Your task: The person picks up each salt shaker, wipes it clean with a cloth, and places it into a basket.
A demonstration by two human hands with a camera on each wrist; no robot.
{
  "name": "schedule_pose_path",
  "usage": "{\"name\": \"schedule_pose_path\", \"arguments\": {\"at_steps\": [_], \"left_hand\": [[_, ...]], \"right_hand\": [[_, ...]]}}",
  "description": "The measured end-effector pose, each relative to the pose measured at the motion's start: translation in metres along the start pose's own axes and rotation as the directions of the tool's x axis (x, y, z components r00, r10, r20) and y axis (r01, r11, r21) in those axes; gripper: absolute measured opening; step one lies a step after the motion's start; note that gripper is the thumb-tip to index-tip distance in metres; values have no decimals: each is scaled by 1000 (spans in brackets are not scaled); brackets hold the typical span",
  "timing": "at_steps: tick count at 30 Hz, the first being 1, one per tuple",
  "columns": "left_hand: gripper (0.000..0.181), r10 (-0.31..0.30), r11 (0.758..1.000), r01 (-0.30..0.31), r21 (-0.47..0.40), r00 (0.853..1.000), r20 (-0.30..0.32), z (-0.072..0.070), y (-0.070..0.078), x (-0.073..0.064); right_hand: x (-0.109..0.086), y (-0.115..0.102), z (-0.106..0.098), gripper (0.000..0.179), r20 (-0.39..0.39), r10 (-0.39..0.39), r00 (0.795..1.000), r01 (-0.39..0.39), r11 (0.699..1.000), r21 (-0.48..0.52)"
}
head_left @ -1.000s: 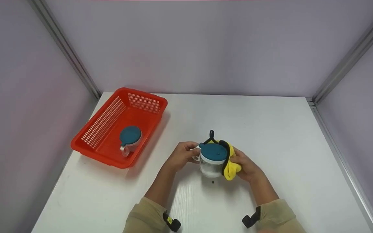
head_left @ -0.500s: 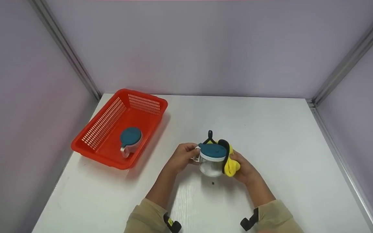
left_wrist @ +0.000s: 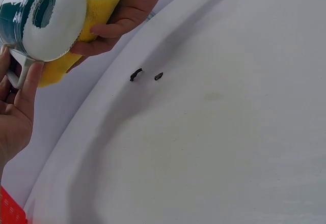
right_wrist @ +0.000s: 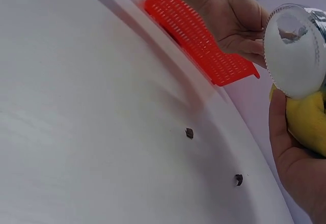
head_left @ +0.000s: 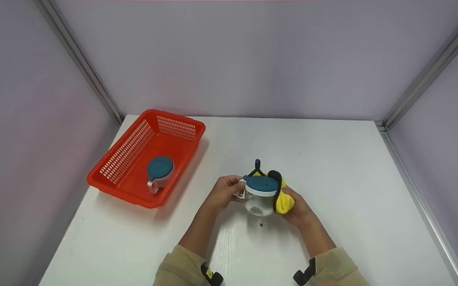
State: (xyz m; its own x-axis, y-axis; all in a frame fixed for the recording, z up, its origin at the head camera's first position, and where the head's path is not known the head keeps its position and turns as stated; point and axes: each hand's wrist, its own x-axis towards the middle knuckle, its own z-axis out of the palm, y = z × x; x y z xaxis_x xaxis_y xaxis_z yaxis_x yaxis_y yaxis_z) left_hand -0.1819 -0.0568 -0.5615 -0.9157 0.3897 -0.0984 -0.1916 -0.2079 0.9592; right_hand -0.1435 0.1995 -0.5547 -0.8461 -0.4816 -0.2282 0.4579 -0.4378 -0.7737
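A clear glass jar (head_left: 257, 204) with a teal lid and white collar is held up over the table, roughly upright. My left hand (head_left: 223, 193) pinches its handle between thumb and fingers. On the other side, my right hand (head_left: 298, 208) grips a bunched yellow cloth (head_left: 284, 202) with black edging and presses it to the jar's wall. A black loop of the cloth sticks up behind the lid. From below, the left wrist view shows the jar's base (left_wrist: 57, 23) with a patchy white layer inside; the right fingers (left_wrist: 114, 29) spread over the cloth.
A red plastic basket (head_left: 125, 194) stands at the back left of the white table (head_left: 332, 167). Inside lies a second teal-lidded jar (head_left: 160, 167), handle toward me. Small dark bits (right_wrist: 189, 133) lie on the tabletop under the hands. Grey-white panels (head_left: 229, 59) enclose the table.
My right hand has shifted slightly left with the cloth, whose lower end has risen along the jar's side. The left hand and the basket have hardly moved.
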Motion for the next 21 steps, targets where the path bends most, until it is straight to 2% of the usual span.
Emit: {"name": "schedule_pose_path", "arguments": {"at_steps": [5,10,17,21], "left_hand": [[10,-16,1000,16,15,1000,6,-1,1,0],[11,-5,1000,5,10,1000,-17,-1,-2,1],[18,45,999,-43,24,994,-103,-1,-6,2],[22,89,996,-84,36,981,-175,1,-4,2]], "right_hand": [[1,1,1,61,-45,32,998,-31,999,16],[3,4,1,56,-76,31,997,-29,999,25],[8,12,2,51,-198,-4,980,20,997,80],[9,15,4,56,-236,-65,970,74,997,30]]}}
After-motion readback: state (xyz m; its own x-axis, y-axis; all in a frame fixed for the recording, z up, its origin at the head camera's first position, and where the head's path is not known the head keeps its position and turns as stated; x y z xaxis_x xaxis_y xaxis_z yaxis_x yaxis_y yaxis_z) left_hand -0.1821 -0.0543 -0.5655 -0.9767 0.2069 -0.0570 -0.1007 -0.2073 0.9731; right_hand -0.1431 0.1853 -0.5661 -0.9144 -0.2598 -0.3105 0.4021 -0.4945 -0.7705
